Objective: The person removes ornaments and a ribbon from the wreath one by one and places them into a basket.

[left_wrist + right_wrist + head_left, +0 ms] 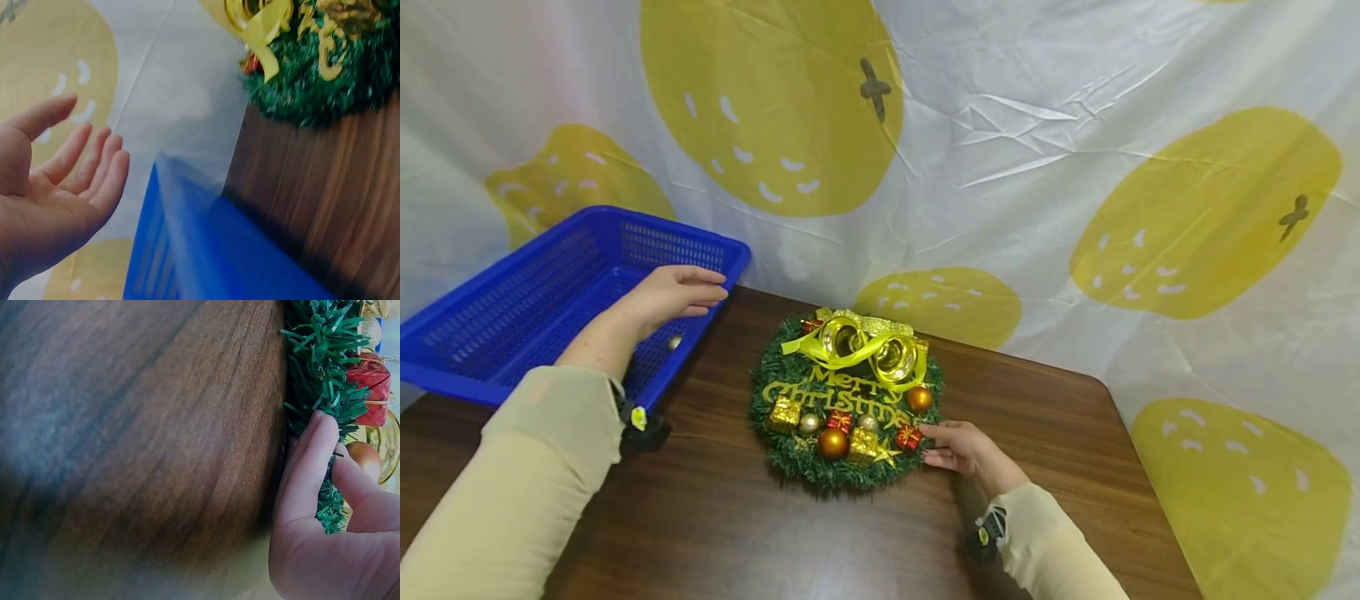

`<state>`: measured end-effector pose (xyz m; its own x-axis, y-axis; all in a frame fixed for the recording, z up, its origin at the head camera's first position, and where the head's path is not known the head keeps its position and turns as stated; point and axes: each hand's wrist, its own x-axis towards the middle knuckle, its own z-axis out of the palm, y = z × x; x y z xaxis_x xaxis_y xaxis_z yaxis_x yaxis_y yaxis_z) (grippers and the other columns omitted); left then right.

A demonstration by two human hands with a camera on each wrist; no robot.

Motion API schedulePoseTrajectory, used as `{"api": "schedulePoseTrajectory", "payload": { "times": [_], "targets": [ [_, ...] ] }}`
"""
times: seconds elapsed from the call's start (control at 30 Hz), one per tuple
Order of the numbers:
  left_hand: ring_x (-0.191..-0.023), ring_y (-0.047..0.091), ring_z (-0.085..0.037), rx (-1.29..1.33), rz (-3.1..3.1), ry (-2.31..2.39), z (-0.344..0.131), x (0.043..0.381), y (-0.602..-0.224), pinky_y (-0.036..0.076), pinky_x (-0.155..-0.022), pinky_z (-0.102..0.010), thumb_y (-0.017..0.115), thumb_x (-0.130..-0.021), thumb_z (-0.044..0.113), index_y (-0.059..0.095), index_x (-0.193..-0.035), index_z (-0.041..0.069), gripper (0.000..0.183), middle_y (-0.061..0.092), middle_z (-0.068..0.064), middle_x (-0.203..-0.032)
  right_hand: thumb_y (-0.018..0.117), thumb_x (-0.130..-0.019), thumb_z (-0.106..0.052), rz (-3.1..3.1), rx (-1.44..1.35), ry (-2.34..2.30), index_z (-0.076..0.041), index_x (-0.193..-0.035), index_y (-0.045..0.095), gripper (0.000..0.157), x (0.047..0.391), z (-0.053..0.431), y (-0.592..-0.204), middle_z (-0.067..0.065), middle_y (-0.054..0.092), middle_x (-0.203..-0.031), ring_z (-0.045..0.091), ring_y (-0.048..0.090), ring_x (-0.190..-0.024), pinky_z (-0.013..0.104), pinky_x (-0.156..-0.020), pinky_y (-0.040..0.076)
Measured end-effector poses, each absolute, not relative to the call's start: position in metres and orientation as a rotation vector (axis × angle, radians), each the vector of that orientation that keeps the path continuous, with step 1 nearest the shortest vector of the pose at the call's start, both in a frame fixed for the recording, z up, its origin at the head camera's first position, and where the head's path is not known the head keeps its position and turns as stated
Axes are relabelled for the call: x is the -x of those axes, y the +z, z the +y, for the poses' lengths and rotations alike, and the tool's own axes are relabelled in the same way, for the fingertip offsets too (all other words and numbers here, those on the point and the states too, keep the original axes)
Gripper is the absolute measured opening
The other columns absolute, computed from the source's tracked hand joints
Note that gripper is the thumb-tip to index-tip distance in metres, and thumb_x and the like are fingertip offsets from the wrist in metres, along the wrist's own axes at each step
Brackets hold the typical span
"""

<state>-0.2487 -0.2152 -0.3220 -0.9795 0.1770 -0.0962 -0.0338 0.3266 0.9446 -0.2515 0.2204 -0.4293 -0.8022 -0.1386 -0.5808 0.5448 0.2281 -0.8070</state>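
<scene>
A green Christmas wreath (831, 477) lies on the brown table, with gold bells (895, 358), yellow ribbon, small wrapped boxes, baubles and gold "Merry Christmas" lettering. My right hand (961, 450) holds its right edge. In the right wrist view, green tinsel (328, 515) shows between the thumb and the fingers (312, 456). Above the right side of a blue plastic basket (602, 208), my left hand (673, 296) hovers with relaxed fingers. The left wrist view shows that hand (69, 181) holding nothing, apart from the basket rim.
The basket stands at the table's left, with a small gold ball (674, 342) inside near its right wall. A white curtain (1000, 208) with yellow fruit prints hangs behind and beside the table (1037, 400). The table's right edge runs beyond my right arm.
</scene>
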Motion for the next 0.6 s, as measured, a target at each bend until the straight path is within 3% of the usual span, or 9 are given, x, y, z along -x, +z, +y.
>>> {"api": "schedulePoseTrajectory", "payload": {
  "times": [0.23, 0.6],
  "targets": [
    [-0.131, 0.040, -0.039, -0.212, 2.351, 1.789, -0.187, 0.251, -0.329, 0.038, -0.106, -0.046, 0.052, -0.096, 0.019, 0.032, -0.142, -0.003, 0.055, 0.039, -0.027, -0.142, 0.055, -0.095, -0.016, 1.947, -0.356, -1.640, -0.006, -0.093, 0.046, 0.014, 0.250, 0.221, -0.429, 0.002, 0.049, -0.076, 0.011, 0.057, -0.060, 0.019, -0.060, 0.055],
    [-0.123, 0.048, -0.036, -0.304, 2.343, 1.823, -0.155, 0.251, -0.350, 0.041, -0.104, -0.047, 0.057, -0.093, 0.018, 0.043, -0.136, -0.001, 0.049, 0.048, -0.025, -0.135, 0.055, -0.095, -0.016, 1.933, -0.327, -1.661, -0.010, -0.079, 0.046, 0.019, 0.250, 0.222, -0.429, 0.001, 0.042, -0.075, 0.011, 0.058, -0.061, 0.019, -0.060, 0.055]
  ]
}}
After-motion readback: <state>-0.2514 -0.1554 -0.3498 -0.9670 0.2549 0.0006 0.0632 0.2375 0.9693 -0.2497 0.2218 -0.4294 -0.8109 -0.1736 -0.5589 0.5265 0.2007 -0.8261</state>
